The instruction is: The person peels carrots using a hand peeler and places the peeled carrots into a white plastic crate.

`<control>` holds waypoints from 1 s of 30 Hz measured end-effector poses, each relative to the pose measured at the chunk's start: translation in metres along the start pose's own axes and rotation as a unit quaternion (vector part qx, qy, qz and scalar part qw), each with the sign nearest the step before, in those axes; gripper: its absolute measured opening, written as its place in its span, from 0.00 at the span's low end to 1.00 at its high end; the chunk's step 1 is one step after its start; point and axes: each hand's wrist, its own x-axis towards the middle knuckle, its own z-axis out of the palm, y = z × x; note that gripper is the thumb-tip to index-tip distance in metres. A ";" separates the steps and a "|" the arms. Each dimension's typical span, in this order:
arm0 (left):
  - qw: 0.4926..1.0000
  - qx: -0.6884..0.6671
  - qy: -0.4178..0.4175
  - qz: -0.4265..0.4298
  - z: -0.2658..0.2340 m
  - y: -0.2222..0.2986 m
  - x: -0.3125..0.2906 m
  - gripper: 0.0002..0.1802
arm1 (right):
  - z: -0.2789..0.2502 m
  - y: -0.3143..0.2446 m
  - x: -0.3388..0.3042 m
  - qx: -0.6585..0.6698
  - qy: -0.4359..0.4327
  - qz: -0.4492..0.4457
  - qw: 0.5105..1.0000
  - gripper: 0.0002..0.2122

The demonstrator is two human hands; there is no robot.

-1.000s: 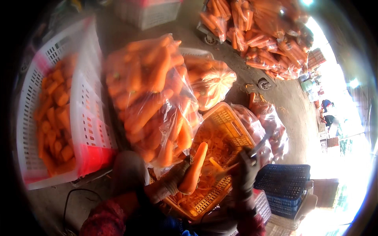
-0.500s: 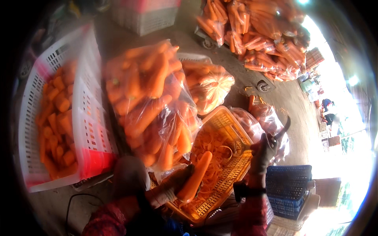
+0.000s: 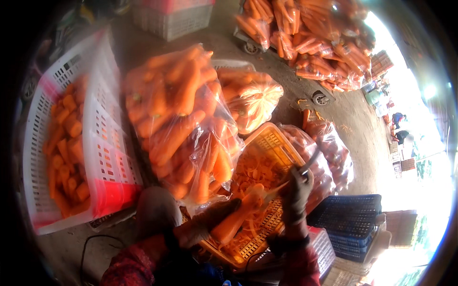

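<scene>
My gloved left hand (image 3: 202,223) is closed around the lower part of a large orange carrot (image 3: 234,224), which slants up and away over a yellow-orange plastic basket (image 3: 274,214). Thin carrot peelings (image 3: 255,170) lie in that basket. On the right, my gloved right hand (image 3: 295,193) grips a dark tool with a curved, pointed end (image 3: 312,156). This hand is close to the carrot's far tip, where motion blurs the tool's working part. Directly beyond my left hand stands a clear plastic bag of carrots (image 3: 179,119).
At left, a white and pink crate (image 3: 112,143) holds cut carrot pieces (image 3: 71,148). Behind the basket are a tied bag of carrots (image 3: 255,102) and more filled bags (image 3: 331,150). Stacked blue crates (image 3: 346,221) stand at right. Bagged carrots (image 3: 319,43) fill a wheeled cart at the back.
My right hand has moved left and down with the tool, from clear of the carrot to beside its far tip. The left hand keeps its hold on the carrot.
</scene>
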 end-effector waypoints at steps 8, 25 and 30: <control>0.998 -0.037 0.037 0.037 0.014 0.004 -0.003 0.22 | -0.020 -0.005 -0.023 -0.006 0.058 -0.052 0.997 0.09; 0.971 0.232 0.004 0.060 0.054 0.009 -0.075 0.23 | -0.060 0.027 -0.025 -0.336 0.078 -0.406 0.846 0.12; 0.932 0.341 -0.021 0.119 0.071 0.014 -0.082 0.20 | -0.032 -0.005 -0.106 -0.399 0.010 -0.364 0.841 0.16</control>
